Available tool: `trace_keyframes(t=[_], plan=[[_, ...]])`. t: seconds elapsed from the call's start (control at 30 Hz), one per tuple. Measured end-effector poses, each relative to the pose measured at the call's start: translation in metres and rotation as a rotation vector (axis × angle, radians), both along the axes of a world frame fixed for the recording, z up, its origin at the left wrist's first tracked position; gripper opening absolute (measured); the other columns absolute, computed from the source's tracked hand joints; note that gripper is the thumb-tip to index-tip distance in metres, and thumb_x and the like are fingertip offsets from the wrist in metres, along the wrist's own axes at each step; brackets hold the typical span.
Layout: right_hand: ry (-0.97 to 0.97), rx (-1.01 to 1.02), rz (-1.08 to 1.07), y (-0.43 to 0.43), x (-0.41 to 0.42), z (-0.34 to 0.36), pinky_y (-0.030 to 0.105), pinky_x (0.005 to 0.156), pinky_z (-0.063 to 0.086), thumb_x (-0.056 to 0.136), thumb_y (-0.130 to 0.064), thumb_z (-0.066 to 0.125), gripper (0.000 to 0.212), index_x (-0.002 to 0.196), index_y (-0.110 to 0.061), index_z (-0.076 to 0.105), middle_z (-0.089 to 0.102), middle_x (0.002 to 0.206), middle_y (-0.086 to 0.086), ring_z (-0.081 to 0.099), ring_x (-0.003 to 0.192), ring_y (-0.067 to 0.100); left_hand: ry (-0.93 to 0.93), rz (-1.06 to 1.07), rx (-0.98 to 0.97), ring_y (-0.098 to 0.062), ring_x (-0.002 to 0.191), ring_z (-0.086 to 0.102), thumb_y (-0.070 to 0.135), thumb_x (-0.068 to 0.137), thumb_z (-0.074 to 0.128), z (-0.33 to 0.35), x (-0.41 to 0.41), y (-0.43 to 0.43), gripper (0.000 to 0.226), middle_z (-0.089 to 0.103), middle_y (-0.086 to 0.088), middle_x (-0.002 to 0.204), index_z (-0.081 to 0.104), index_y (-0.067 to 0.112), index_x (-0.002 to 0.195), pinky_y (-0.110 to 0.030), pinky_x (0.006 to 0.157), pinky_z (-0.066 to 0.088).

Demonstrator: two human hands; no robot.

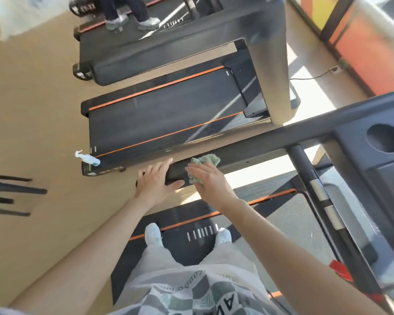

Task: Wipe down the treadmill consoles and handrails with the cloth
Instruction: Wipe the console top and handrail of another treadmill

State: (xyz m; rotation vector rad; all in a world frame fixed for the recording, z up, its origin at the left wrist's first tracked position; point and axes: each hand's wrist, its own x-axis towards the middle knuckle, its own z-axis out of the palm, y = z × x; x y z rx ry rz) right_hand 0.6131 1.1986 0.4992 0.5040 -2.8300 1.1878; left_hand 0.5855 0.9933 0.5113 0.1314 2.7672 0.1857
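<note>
Clutching a crumpled green cloth (206, 161), the right hand (208, 178) presses it down on the dark handrail (248, 151) of the treadmill the person stands on, with the fingers curled round the fabric and part of it bunched out beyond the knuckles. The left hand (156, 183) lies just beside it, flat over the free end of the same handrail, its fingers straight and spread and holding nothing. The rail runs from this end away to the right, where it joins the console (359, 155), a dark moulded panel with a round cup holder (384, 138) sunk into it. Below the console a slim black bar with silver grip plates (320, 192) slants down, and a red clip (339, 268) shows near its lower part. Two white shoes (153, 234) stand apart on the black belt (191, 251), which has an orange stripe along its left edge. On the next treadmill (168, 110), also black with orange stripes, a white spray bottle (88, 158) lies on its side at the rear corner of the deck, well apart from both hands. On the treadmill beyond that, another person's grey shoes (148, 22) and dark trouser legs are in view. The floor (43, 110) is tan, and the black legs of some furniture (7, 194) reach in at the left edge; what it is cannot be told.
</note>
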Motion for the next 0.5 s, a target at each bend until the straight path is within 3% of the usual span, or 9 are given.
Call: trace_keyframes(t=[0.17, 0.3, 0.5], plan=[[0.119, 0.149, -0.185, 0.029, -0.007, 0.008, 0.046, 0.089, 0.056, 0.081, -0.007, 0.077, 0.031, 0.112, -0.01, 0.073, 0.069, 0.125, 0.006, 0.06, 0.109, 0.034, 0.001, -0.092, 0.157, -0.018, 0.143, 0.037, 0.052, 0.092, 0.064, 0.001, 0.0, -0.023, 0.076, 0.038, 0.011, 0.159, 0.03, 0.034, 0.157, -0.04, 0.114, 0.025], [0.134, 0.257, -0.426, 0.053, -0.013, -0.001, 0.049, 0.098, 0.05, 0.09, -0.006, 0.068, 0.024, 0.113, -0.007, 0.073, 0.068, 0.127, 0.007, 0.055, 0.117, 0.032, 0.088, -0.069, 0.286, -0.018, 0.139, 0.04, 0.044, 0.088, 0.072, -0.001, 0.006, -0.044, 0.07, 0.046, 0.009, 0.154, 0.044, 0.032, 0.152, -0.039, 0.114, 0.037], [0.115, 0.191, -0.258, -0.031, -0.008, 0.004, 0.044, 0.098, 0.054, 0.08, 0.011, 0.07, 0.036, 0.112, -0.006, 0.074, 0.071, 0.122, 0.007, 0.062, 0.116, 0.028, 0.183, -0.052, 0.429, -0.018, 0.133, 0.048, 0.036, 0.085, 0.077, -0.02, 0.023, -0.073, 0.069, 0.053, 0.004, 0.148, 0.051, 0.027, 0.148, -0.035, 0.111, 0.041]])
